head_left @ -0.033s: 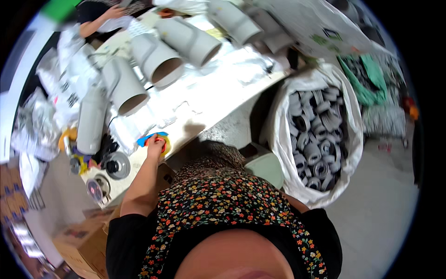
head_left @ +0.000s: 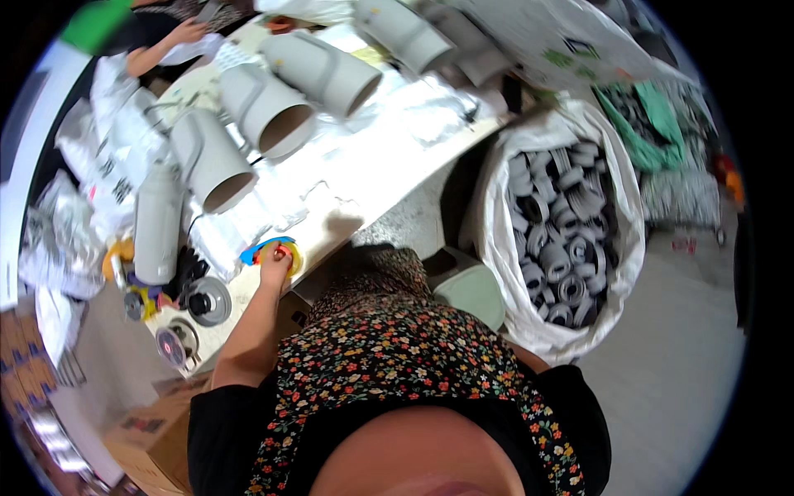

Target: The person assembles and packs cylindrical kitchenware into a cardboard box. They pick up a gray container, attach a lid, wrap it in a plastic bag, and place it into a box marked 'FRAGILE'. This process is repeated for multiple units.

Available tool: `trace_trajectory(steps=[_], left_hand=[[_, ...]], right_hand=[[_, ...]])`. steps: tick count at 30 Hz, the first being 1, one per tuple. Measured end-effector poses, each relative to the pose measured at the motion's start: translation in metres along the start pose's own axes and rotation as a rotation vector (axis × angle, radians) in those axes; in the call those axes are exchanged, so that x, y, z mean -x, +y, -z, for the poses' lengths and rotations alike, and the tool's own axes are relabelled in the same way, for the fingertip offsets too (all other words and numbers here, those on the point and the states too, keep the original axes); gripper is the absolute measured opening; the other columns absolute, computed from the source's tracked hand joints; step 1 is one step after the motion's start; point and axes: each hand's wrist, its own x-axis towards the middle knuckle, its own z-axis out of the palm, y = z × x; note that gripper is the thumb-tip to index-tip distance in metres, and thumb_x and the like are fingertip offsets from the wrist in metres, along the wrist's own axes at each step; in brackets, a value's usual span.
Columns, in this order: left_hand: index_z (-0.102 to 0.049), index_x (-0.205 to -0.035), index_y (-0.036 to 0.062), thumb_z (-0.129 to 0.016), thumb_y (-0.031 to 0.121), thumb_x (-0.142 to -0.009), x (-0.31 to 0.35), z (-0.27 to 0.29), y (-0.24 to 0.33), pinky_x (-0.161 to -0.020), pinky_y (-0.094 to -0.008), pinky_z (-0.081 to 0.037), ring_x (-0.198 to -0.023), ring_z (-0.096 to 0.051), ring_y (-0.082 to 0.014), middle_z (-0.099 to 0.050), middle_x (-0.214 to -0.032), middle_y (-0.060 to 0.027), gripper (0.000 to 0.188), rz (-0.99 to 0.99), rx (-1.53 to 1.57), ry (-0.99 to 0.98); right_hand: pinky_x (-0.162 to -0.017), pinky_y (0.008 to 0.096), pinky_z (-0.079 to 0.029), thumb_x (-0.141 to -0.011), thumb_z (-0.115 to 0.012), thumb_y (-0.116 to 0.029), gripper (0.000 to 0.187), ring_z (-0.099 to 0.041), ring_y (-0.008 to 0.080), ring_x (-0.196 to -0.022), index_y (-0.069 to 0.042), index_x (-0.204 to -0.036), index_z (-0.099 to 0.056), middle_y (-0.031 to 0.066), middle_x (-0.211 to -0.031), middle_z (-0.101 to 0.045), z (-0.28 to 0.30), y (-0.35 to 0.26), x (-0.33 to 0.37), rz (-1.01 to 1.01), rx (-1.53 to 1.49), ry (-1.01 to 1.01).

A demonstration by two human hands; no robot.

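My left hand [head_left: 275, 259] is at the table's near edge, its fingers curled over a small blue, red and yellow tape dispenser [head_left: 291, 246]. The blue part shows beyond the fingers, and a yellow round part shows to their right. My right hand is out of sight; only a bit of that arm shows beside the apron. Close to the left hand lie clear plastic bags [head_left: 222, 240] on the white table [head_left: 364, 198]. Left of my forearm sits a round grey part [head_left: 217, 302] with a dark centre, and a roll of clear tape [head_left: 171, 347].
Several grey cylindrical housings [head_left: 256, 99] lie along the table. A white sack [head_left: 633, 248] full of grey rings stands at right, beside a green stool [head_left: 471, 296] and a green bag [head_left: 662, 149]. Cardboard boxes [head_left: 149, 446] are at lower left. Another person's hand [head_left: 188, 31] shows at the far left.
The whole view has shifted slightly to the left. My left hand stays on the tape dispenser, with its fingers turned a little further over the red part.
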Motion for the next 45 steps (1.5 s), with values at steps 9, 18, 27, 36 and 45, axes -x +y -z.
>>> trace_trajectory(steps=[9, 18, 27, 36, 45], left_hand=[[-0.060, -0.097, 0.0070, -0.055, 0.034, -0.084, 0.032, -0.040, -0.037, -0.074, -0.0375, -0.046, -0.083, -0.060, -0.0275, -0.062, -0.090, -0.0164, 0.030, 0.140, -0.621, -0.806], [-0.059, -0.097, 0.0063, -0.054, 0.034, -0.085, 0.018, -0.150, 0.029, -0.074, -0.0386, -0.046, -0.083, -0.061, -0.0296, -0.062, -0.088, -0.0175, 0.030, 0.281, -0.227, -0.749], [-0.058, -0.098, 0.0057, -0.053, 0.034, -0.085, 0.099, -0.156, 0.044, -0.074, -0.0397, -0.047, -0.082, -0.061, -0.0317, -0.062, -0.086, -0.0185, 0.031, 0.388, -0.062, -0.812], [-0.056, -0.103, 0.0079, -0.053, 0.029, -0.086, -0.003, -0.197, 0.091, -0.078, -0.0425, -0.047, -0.089, -0.059, -0.0343, -0.061, -0.097, -0.0186, 0.027, 0.248, -0.623, -0.859], [-0.062, -0.096, 0.0039, -0.060, 0.008, -0.081, 0.029, -0.171, 0.174, -0.071, -0.0380, -0.047, -0.086, -0.058, -0.0311, -0.060, -0.090, -0.0132, 0.016, -0.891, 0.037, -0.254]], right_hand=[[-0.077, 0.0417, -0.045, -0.080, -0.062, -0.034, 0.038, -0.058, 0.0346, -0.090, 0.000, -0.096, -0.057, 0.0205, -0.089, -0.061, 0.078, -0.078, -0.081, 0.123, 0.296, 0.185], [-0.082, 0.0404, -0.046, -0.085, -0.053, -0.030, 0.035, -0.056, 0.0336, -0.096, -0.004, -0.109, -0.055, 0.0185, -0.102, -0.058, 0.213, -0.071, -0.173, -0.108, 0.519, -0.350], [-0.084, 0.0399, -0.045, -0.085, -0.053, -0.027, 0.032, -0.056, 0.0327, -0.098, -0.004, -0.107, -0.057, 0.0177, -0.101, -0.058, 0.301, -0.053, -0.156, -0.140, 0.369, -0.581], [-0.085, 0.0390, -0.044, -0.085, -0.054, -0.025, 0.029, -0.055, 0.0317, -0.100, -0.004, -0.105, -0.060, 0.0164, -0.101, -0.059, 0.290, -0.039, -0.214, -0.003, 0.441, -0.461], [-0.083, 0.0395, -0.044, -0.074, -0.061, -0.012, 0.012, -0.058, 0.0301, -0.087, -0.001, -0.081, -0.063, 0.0146, -0.088, -0.063, 0.228, -0.183, -0.133, 0.954, -0.190, -0.735]])
